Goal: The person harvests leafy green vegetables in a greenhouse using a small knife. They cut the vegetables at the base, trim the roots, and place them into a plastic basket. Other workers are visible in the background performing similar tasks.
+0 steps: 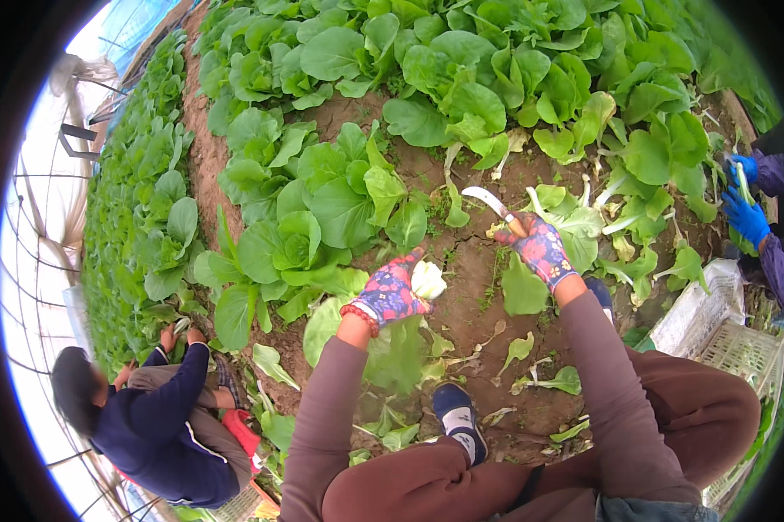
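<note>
My left hand point(392, 287), in a flowered glove with a red bead bracelet at the wrist, grips a head of leafy greens. The pale cut base point(428, 280) of that head points right, and its blurred leaves point(392, 355) hang below my hand. In a matching glove, my right hand point(539, 251) holds a curved harvesting knife point(490, 199) by its wooden handle, blade towards the upper left. A loose green leaf point(524, 287) shows just below the right hand. Uncut leafy greens point(343, 209) grow in the soil beyond my left hand.
Trimmed leaves point(565, 382) litter the soil around my shoe point(458, 417). Plastic crates point(741, 355) stand at the right, near a co-worker's blue-gloved hands point(747, 215). Another person point(163, 424) crouches at the left, beside the plastic greenhouse wall point(46, 215).
</note>
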A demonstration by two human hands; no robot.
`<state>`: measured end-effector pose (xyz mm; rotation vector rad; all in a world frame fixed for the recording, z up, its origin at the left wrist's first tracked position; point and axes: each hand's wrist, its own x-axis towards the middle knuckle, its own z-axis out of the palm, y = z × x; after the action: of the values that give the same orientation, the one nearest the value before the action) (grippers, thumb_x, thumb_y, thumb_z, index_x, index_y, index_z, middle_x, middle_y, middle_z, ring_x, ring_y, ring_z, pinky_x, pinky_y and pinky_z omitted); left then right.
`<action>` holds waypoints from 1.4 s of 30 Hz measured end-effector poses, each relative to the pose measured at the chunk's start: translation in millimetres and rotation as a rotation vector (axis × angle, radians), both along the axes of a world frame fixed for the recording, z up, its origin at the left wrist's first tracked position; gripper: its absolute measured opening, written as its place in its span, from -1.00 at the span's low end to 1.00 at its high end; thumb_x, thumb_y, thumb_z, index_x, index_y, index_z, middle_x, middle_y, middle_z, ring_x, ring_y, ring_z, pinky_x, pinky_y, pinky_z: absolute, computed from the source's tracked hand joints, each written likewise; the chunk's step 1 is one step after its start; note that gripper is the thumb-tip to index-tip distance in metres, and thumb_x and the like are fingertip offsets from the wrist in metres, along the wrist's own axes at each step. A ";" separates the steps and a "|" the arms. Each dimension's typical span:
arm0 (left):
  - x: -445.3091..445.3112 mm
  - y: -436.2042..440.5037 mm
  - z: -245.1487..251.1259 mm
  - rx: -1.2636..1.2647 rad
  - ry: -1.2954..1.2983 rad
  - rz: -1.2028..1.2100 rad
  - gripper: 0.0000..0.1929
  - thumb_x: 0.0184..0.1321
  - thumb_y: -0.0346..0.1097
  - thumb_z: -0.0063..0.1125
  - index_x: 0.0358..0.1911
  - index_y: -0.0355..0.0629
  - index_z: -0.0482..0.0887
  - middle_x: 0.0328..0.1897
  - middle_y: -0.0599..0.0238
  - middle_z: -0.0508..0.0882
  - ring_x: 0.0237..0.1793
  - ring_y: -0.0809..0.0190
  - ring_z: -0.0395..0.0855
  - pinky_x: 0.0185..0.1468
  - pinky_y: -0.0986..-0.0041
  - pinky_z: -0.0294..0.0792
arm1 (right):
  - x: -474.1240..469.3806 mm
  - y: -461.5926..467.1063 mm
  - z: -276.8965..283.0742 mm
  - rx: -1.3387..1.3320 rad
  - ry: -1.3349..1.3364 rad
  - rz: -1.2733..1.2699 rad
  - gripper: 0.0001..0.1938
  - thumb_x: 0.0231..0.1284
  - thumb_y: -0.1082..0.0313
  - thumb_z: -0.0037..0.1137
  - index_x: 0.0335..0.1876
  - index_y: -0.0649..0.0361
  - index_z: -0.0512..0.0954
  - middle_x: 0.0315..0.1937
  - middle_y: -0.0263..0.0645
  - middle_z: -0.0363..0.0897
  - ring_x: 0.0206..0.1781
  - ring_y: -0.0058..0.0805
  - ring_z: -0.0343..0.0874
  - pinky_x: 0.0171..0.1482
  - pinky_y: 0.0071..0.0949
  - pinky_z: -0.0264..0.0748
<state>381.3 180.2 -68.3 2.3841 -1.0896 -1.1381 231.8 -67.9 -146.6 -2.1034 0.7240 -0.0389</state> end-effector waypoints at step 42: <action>70.7 -6.7 -41.4 0.474 -0.483 -0.014 -0.02 -0.32 -0.10 0.58 0.34 0.00 0.38 0.57 0.40 0.16 0.30 0.02 0.46 0.32 -0.12 0.25 | 131.8 86.8 -83.2 0.255 -0.097 0.072 -0.52 0.28 0.56 -0.10 0.34 0.18 0.37 -0.02 0.02 0.60 -0.03 -0.19 0.62 -0.06 -0.33 0.55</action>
<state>452.0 173.5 -109.6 3.1452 -1.0576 -0.9223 363.6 18.9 -229.8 -1.8683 0.5632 -0.0084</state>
